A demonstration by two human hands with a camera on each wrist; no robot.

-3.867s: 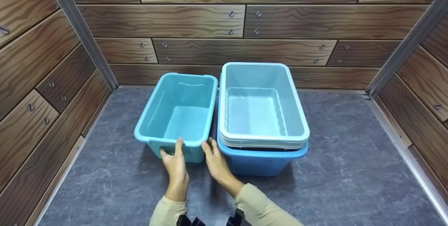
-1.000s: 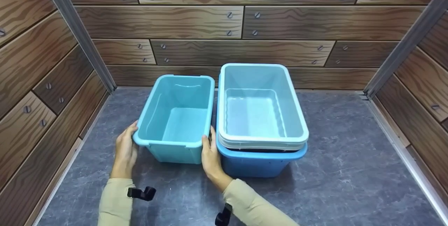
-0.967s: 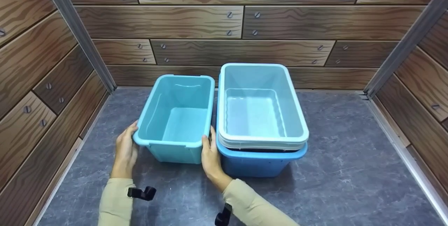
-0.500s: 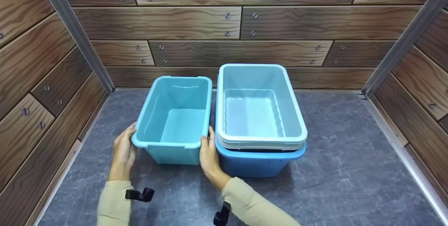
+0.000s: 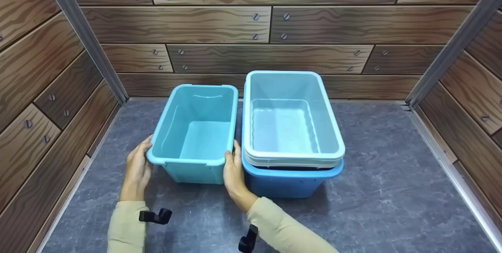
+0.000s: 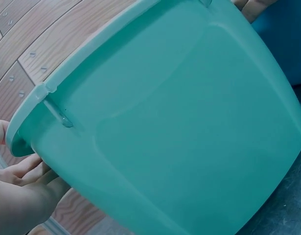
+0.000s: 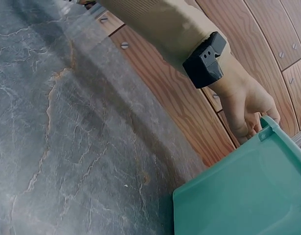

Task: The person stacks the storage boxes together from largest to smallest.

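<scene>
A turquoise plastic bin [image 5: 206,139] stands upright on the left in the head view, its inside bare. My left hand [image 5: 136,170] grips the rim at its front left corner; the left wrist view has those fingers [image 6: 33,169] tucked beneath the lip. At the front right corner my right hand [image 5: 234,172] holds the bin, thumb on the near side and fingers along the right wall, partly hidden in the gap. Close to the right stands a blue bin [image 5: 290,184] with pale translucent bins [image 5: 294,155] nested in its top.
Dark grey marbled floor [image 5: 392,182] lies around the bins. A wood-patterned back wall [image 5: 270,57] rises close behind them, with matching walls at left and right. Black camera mounts [image 5: 155,216] sit on both wrists.
Since the oldest frame, my left hand has gone from the turquoise bin's front rim to its front left corner. My right hand has slid slightly farther along the right side. Little differs over the last second.
</scene>
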